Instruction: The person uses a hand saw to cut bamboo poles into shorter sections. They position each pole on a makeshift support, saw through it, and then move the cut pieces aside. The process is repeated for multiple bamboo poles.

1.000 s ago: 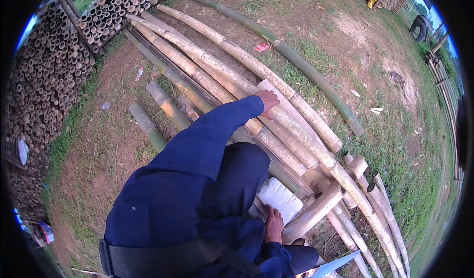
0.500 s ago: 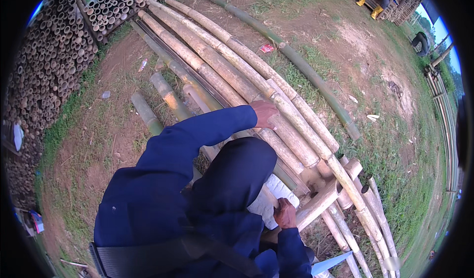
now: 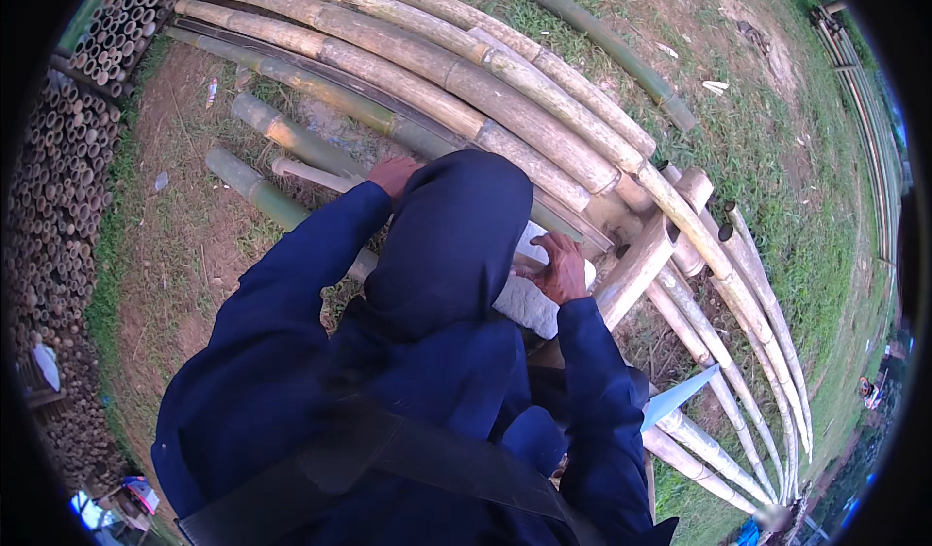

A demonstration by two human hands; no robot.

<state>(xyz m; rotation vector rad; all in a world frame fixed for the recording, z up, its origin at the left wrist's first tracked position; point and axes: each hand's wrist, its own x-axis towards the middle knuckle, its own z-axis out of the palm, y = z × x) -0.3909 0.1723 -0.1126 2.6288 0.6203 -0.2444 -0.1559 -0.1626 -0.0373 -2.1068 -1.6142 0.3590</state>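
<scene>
My left hand (image 3: 393, 174) is beside my raised knee, at a pale, slim pole (image 3: 316, 173) that runs in from the left. The knee hides part of its fingers, so their grip cannot be made out. To the right of the knee, my right hand (image 3: 563, 266) is above a pale grey stone-like block (image 3: 529, 305). Its fingers are curved, with the thumb and forefinger apart. A white rounded edge shows just behind that hand. Long tan bamboo poles (image 3: 427, 66) lie side by side ahead of both hands.
A thick bamboo crosspiece (image 3: 636, 272) props the poles at right. Near my right forearm a light-blue blade (image 3: 680, 397) sticks out. Green bamboo lengths (image 3: 257, 189) lie at left, another green pole (image 3: 592, 30) beyond. Cut bamboo is stacked (image 3: 58, 206) at far left.
My left hand has left the tan bamboo and come back left to beside my knee. My right hand has loosened, its thumb and forefinger now apart. The view has tilted down.
</scene>
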